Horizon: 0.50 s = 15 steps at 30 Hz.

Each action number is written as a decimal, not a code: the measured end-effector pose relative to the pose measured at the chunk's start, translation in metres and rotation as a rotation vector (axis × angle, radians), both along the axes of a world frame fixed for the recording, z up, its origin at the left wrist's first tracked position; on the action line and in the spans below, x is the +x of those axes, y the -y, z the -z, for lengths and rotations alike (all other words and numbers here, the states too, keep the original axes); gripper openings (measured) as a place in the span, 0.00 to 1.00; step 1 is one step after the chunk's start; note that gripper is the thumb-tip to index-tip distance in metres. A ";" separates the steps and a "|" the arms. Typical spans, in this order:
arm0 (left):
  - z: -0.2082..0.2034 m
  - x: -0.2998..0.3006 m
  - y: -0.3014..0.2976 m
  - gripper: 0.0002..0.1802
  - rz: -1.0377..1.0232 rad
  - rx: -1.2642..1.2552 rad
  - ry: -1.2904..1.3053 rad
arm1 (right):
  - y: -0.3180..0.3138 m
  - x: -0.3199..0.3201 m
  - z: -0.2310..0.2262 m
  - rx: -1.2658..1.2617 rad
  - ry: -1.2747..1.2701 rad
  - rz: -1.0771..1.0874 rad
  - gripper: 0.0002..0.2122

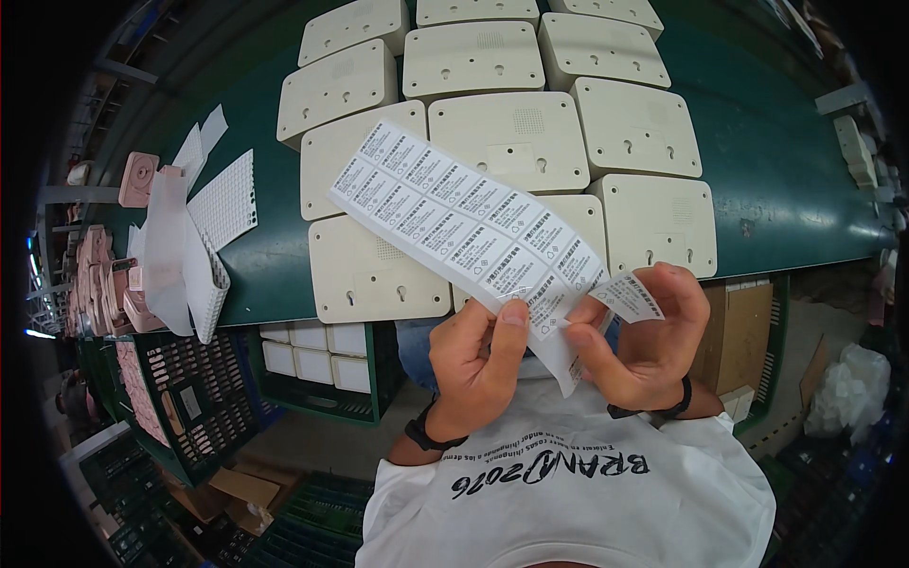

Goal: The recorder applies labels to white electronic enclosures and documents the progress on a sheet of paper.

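A long white sheet of printed labels (pixel 454 204) slants over the cream plastic housings, its near end in my hands. My left hand (pixel 478 360) pinches the sheet's near edge between thumb and fingers. Close beside it, my right hand (pixel 653 346) grips a single white label (pixel 630 296) that is partly lifted at the sheet's near right corner; whether it is fully free of the backing I cannot tell. Beneath the sheet, several cream housings (pixel 507 142) lie in rows with screw holes, keyhole slots and speaker grilles facing up.
The housings stand on a green table (pixel 767 180). At left lie curled white label backing strips (pixel 220 204) and pink plastic parts (pixel 95 275). Below the table edge are a green crate of white-topped boxes (pixel 317 364), a dark crate (pixel 194 398), a cardboard box (pixel 743 336) and a clear plastic bag (pixel 847 388).
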<state>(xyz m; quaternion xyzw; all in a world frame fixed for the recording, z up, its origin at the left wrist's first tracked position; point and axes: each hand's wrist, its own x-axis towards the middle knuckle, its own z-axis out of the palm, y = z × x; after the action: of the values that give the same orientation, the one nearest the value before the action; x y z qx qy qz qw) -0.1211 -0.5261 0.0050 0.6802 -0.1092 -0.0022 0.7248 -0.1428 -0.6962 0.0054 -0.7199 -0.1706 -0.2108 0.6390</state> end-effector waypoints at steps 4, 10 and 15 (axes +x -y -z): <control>0.002 -0.001 0.000 0.10 -0.022 0.022 0.028 | 0.002 -0.002 0.000 0.073 -0.011 -0.012 0.34; 0.001 0.000 0.000 0.09 -0.136 -0.104 -0.048 | 0.006 0.003 -0.003 0.242 -0.023 0.067 0.34; -0.002 -0.001 0.009 0.09 -0.187 -0.109 0.069 | 0.007 0.010 -0.010 0.348 -0.170 -0.103 0.36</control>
<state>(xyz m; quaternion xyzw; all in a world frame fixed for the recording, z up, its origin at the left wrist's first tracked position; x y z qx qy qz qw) -0.1218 -0.5347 0.0073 0.6465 -0.0702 0.0947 0.7537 -0.1326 -0.7033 0.0156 -0.6041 -0.1137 -0.1427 0.7757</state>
